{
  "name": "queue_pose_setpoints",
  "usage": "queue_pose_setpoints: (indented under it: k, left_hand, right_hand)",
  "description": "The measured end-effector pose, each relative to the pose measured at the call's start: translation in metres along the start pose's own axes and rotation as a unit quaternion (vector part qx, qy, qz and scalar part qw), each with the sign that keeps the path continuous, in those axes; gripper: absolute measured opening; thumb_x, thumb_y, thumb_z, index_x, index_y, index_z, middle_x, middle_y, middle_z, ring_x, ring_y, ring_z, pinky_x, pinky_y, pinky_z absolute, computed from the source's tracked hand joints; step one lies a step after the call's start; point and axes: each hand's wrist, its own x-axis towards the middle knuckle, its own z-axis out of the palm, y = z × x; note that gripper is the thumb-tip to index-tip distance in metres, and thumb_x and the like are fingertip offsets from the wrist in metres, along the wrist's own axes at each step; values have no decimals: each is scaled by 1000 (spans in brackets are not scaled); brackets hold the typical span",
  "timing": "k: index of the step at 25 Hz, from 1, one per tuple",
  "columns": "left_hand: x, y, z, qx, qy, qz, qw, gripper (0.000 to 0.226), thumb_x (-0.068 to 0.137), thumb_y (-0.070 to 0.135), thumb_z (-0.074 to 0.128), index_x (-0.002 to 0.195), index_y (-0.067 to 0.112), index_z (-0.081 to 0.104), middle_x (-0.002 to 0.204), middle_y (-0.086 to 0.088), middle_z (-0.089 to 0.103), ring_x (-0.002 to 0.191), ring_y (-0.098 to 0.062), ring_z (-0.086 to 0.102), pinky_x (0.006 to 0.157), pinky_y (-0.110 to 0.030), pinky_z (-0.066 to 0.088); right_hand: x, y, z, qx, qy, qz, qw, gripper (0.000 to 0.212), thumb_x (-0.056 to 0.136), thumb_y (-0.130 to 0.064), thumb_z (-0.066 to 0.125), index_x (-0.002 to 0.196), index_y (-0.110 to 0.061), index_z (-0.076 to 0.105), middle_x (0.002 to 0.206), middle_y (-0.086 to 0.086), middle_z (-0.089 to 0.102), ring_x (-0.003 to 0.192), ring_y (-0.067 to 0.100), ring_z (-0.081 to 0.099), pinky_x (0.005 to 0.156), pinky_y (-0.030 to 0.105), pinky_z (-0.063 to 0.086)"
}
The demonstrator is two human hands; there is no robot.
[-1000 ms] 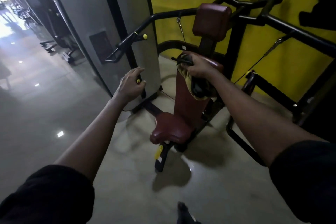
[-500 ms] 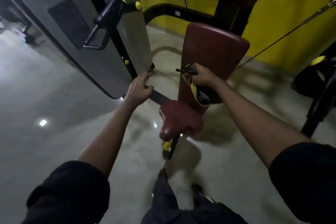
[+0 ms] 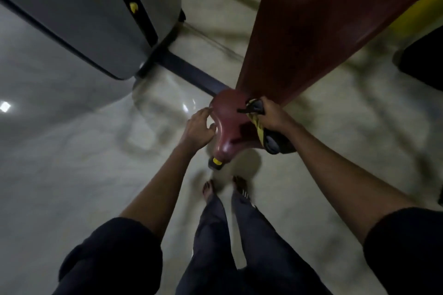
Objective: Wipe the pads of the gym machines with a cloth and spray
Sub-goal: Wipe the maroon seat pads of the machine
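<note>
Both hands are down at the seat of the machine. On my feed the right hand (image 3: 272,116) has its fingers wrapped round a dark spray bottle (image 3: 273,146) together with a yellow cloth (image 3: 260,132). The bottle's black trigger pokes out leftward over the seat and its base hangs below the wrist. That bundle sits at the rear right of the maroon seat pad (image 3: 227,127), just where the pad meets the foot of the long maroon back pad (image 3: 323,31). I cannot make out whether the cloth actually touches the vinyl.

The left hand (image 3: 199,128) lies against the seat pad's left edge, fingers bent and fingertips on the rim. Motion blur keeps me from telling whether it grips the edge or merely rests there.

Under the front of the seat I see a yellow knob (image 3: 217,161). A dark frame bar (image 3: 191,70) runs from the seat toward the grey weight-stack housing (image 3: 84,7) at upper left. The person's two feet (image 3: 208,189) stand close to the seat on the glossy floor (image 3: 72,151).
</note>
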Motion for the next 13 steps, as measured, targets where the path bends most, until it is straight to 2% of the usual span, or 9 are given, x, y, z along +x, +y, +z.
queue_pose_setpoints:
  k: [4,6,8,10,13]
  left_hand:
    - [14,-42,47,10,-58,-38,998,72,83,39,43,151,15,39,155,-9,41,142,-29,38,116,-44,30]
    - [17,-50,68,6,-82,-42,996,69,90,40,44,153,15,34,157,-8,38,143,-28,35,116,-43,29]
    - [13,-56,87,-3,-100,-40,994,62,100,38,48,155,17,29,158,-8,36,143,-28,34,115,-43,28]
    - [9,-60,105,-17,-117,-41,992,62,102,39,48,156,17,27,155,-10,40,139,-31,40,112,-41,33]
    - [1,-65,121,-74,-103,-50,991,70,97,47,43,158,21,22,153,-10,44,134,-32,48,108,-43,42]
  right_hand:
    - [42,39,55,-41,33,20,998,48,87,-32,69,125,-12,50,130,18,57,117,39,59,91,46,52]
    - [52,50,78,-76,47,29,996,50,89,-29,71,129,-8,51,133,20,55,119,41,56,92,45,48]
    - [46,57,102,-63,38,21,997,59,89,-30,72,138,-7,48,140,20,51,125,41,51,97,46,46]
    - [36,60,122,-37,64,14,997,64,85,-35,73,139,-10,49,141,15,50,128,38,49,100,48,46]
    - [21,61,140,-29,82,-27,996,69,80,-28,77,141,-10,51,142,13,53,132,33,49,107,46,44]
